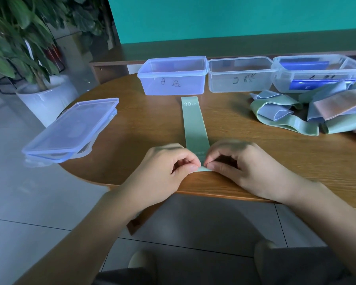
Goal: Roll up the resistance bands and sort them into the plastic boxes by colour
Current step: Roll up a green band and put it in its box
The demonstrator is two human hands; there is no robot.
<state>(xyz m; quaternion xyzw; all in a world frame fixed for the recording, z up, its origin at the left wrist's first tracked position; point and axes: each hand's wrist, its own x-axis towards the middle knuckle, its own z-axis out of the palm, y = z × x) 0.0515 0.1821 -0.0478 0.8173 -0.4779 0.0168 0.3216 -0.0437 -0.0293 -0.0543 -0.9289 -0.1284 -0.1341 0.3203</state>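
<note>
Both hands, left [174, 163] and right [232, 161], pinch the green band's [195, 124] near end; uneven first turns would likely skew the roll.

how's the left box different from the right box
The left box has a bluish tint and looks empty; the right box is clear and already holds blue bands. The left box stands alone on the table, while loose bands are heaped against the front of the right box. Both are lidless plastic boxes with handwritten marks on the front, standing in one row.
</note>
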